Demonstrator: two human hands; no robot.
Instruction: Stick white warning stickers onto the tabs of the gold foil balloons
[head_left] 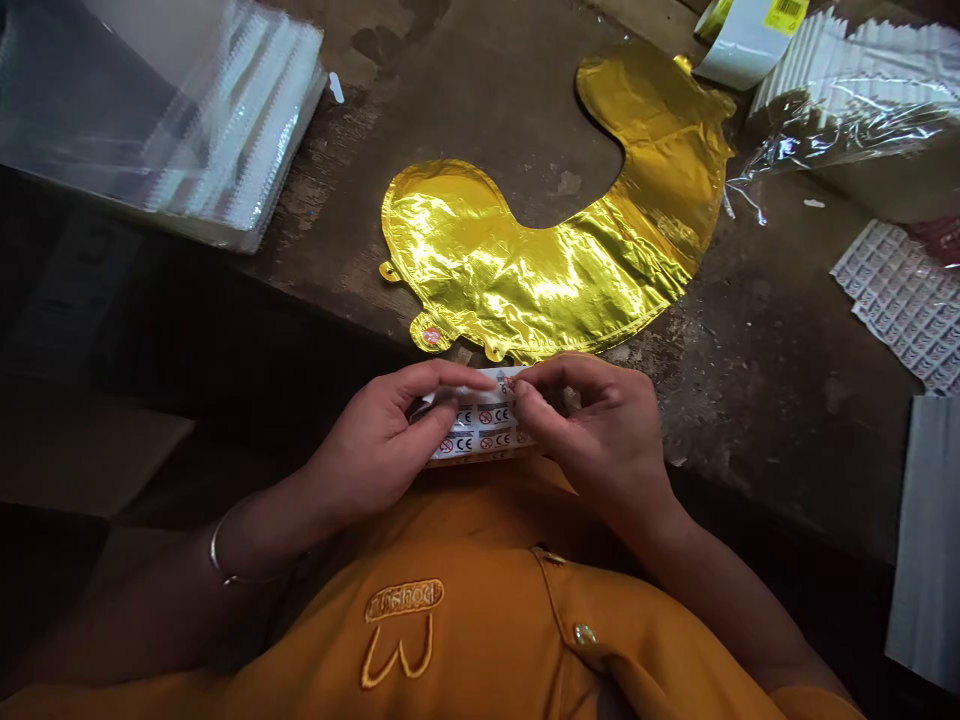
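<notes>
A flat gold foil balloon (540, 260), curved like a letter, lies on the worn brown table (480, 90) just beyond my hands. My left hand (382, 440) grips a small sheet of white CE stickers (480, 430) by its left side, fingers curled round it. My right hand (600, 430) pinches at the sheet's top edge with thumb and forefinger. Both hands hover at the table's near edge, above my orange shirt.
A stack of clear plastic bags (187, 110) lies at the far left. Crumpled cellophane and white pleated packs (847, 90) sit at the far right, a larger sticker sheet (900, 300) below them, and a white sheet (930, 520) at the right edge.
</notes>
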